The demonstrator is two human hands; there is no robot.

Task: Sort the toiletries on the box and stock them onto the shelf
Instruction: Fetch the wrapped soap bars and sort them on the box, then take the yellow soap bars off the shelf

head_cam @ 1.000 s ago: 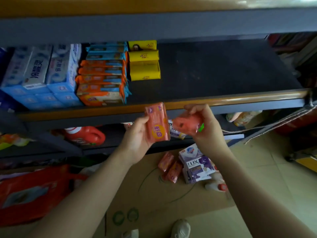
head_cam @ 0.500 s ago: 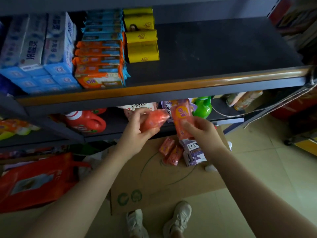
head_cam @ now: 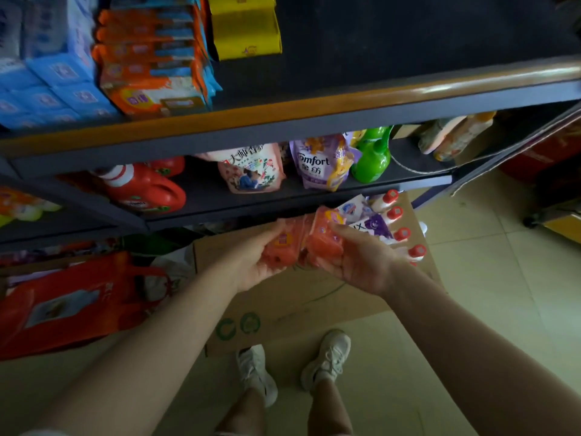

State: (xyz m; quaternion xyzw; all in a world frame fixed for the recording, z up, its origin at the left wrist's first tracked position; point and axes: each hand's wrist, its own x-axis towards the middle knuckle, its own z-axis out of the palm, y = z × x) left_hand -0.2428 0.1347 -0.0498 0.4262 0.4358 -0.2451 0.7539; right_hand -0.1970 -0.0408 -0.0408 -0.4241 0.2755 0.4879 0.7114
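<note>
My left hand [head_cam: 251, 262] holds an orange soap packet [head_cam: 281, 247] just above the cardboard box [head_cam: 283, 309]. Beside it, my right hand [head_cam: 361, 259] grips a second orange soap packet [head_cam: 323, 239], and the two packets touch side by side. Behind my right hand, purple and white soap boxes [head_cam: 367, 220] and several small white bottles with red caps [head_cam: 396, 221] lie on the box. The top shelf [head_cam: 377, 51] carries blue tissue packs [head_cam: 47, 67], orange soap packs [head_cam: 151, 64] and yellow packs [head_cam: 245, 29] at its left, with dark bare board to the right.
The middle shelf holds red detergent jugs [head_cam: 141, 190], a pink refill pouch [head_cam: 251, 171], a purple Comfort pouch [head_cam: 320, 165] and a green bottle [head_cam: 371, 158]. A red bag [head_cam: 72, 303] sits on the floor at left. My shoes [head_cam: 292, 369] stand on tiled floor below the box.
Both hands have dropped from the top shelf's edge to just above the box, each still holding an orange packet. The camera has tilted downward, so the middle shelf and my feet show.
</note>
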